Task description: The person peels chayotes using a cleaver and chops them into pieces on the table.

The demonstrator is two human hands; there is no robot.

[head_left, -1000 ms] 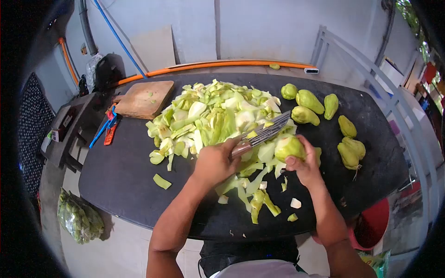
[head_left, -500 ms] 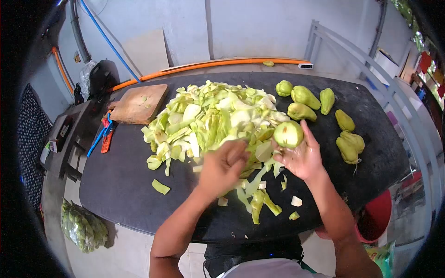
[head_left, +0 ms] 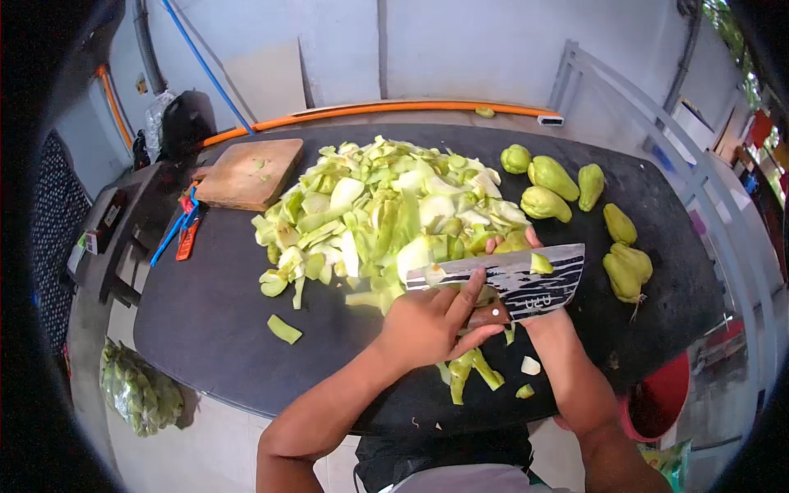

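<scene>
1. Nearest, on the floor, a clear bag point(head_left: 141, 388) full of green things sits on the left, and a red bucket point(head_left: 672, 382) is on the right.
2. By the near edge of the black table point(head_left: 214, 329) lie green peel strips point(head_left: 462, 380) and a small white bit point(head_left: 530, 366).
3. The left hand point(head_left: 427, 327) is closed on the brown handle of a big knife point(head_left: 552, 283), with one finger stretched up on the blade. A green scrap point(head_left: 541, 264) is on the blade.
4. The right hand point(head_left: 549, 325) is just behind the blade, which hides most of it. Its bent fingers are around a green fruit point(head_left: 515, 241), and only a little of that shows.
5. Past the hands, in the middle, is a big heap of peelings point(head_left: 382, 205).
6. Right of the heap lie six whole green fruits point(head_left: 628, 269).
7. Far left is a wooden board point(head_left: 246, 177), with a red and blue tool point(head_left: 187, 234) beside it.
8. Farthest, an orange pipe point(head_left: 394, 107) runs along the wall.
</scene>
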